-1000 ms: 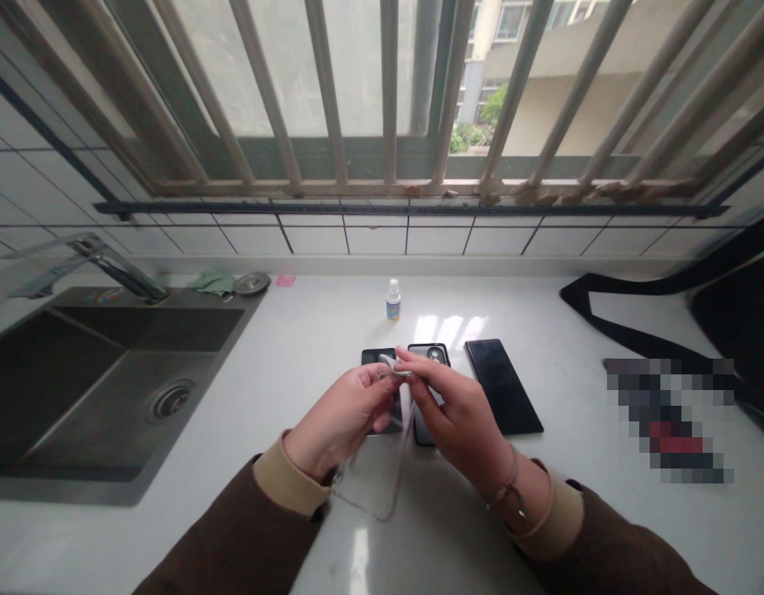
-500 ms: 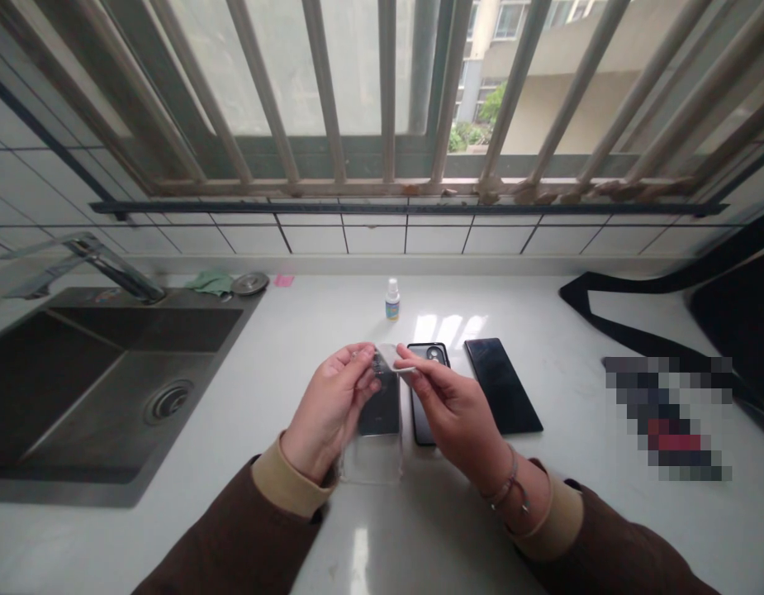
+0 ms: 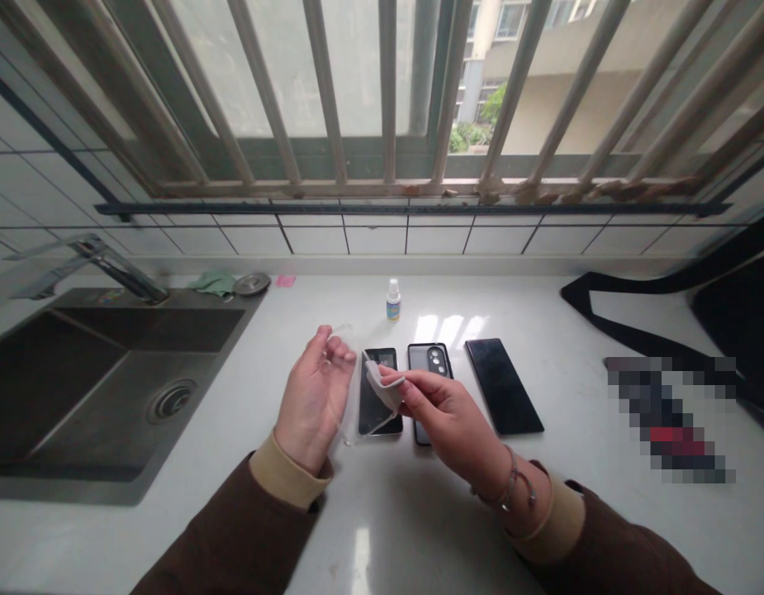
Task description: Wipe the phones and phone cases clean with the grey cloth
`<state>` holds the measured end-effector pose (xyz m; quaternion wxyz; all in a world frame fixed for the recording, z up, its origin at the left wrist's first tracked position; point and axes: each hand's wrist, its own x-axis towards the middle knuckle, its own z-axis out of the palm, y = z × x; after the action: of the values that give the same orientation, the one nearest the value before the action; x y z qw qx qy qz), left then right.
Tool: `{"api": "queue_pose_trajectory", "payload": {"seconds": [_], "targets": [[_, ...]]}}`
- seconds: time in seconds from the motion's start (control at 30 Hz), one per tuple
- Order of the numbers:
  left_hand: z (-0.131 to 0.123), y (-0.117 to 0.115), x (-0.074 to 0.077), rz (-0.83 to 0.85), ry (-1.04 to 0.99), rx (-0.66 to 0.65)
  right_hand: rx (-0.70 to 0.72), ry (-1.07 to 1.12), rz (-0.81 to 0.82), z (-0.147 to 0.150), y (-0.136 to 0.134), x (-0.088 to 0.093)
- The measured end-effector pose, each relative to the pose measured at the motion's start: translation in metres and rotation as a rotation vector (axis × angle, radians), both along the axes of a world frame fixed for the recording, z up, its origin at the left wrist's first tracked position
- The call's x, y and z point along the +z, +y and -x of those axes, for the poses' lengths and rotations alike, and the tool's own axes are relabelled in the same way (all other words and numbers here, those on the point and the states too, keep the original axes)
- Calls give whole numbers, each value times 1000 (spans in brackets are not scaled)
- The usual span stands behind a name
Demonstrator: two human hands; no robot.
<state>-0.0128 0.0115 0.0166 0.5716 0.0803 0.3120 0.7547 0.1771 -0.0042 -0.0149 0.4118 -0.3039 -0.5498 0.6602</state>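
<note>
A tall window of pale frosted panes in a dark frame sits behind weathered beige metal security bars, and daylight from it falls in soft patches on the white stone countertop. Below runs a wall of white rectangular tiles with dark grout, crossed by a dark metal rail. A brushed-steel sink with a chrome arched faucet is set into the counter at left.
</note>
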Motion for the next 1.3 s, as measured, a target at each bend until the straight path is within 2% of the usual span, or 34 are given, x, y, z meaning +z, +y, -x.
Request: {"api": "queue_pose_trajectory", "payload": {"seconds": [0.17, 0.3, 0.37, 0.43, 0.57, 0.7, 0.8, 0.97, 1.17, 1.3], "targets": [[-11, -9, 0, 119, 44, -127, -33, 29, 54, 2, 2, -4], [-14, -16, 0, 92, 121, -328, -40, 53, 88, 4, 5, -6], [-13, -16, 1, 57, 133, -354, -34, 52, 118, 5, 5, -7], [-11, -15, 3, 32, 126, -281, -26, 75, 156, 6, 5, -7], [-10, -15, 4, -54, 140, -33, -74, 127, 253, 8, 6, -7], [-16, -23, 3, -276, 329, -15, -153, 142, 335, 8, 9, -12], [-21, -29, 3, -374, 477, -17, -177, 116, 315, 8, 10, -14], [-24, -33, 6, -366, 545, 69, -120, 71, 252, 8, 7, -9], [-23, -35, 4, -353, 683, 176, -68, 56, 276, 6, 5, -3], [-15, -25, 1, -263, 622, 237, 12, 30, 347, 5, 5, 0]]}}
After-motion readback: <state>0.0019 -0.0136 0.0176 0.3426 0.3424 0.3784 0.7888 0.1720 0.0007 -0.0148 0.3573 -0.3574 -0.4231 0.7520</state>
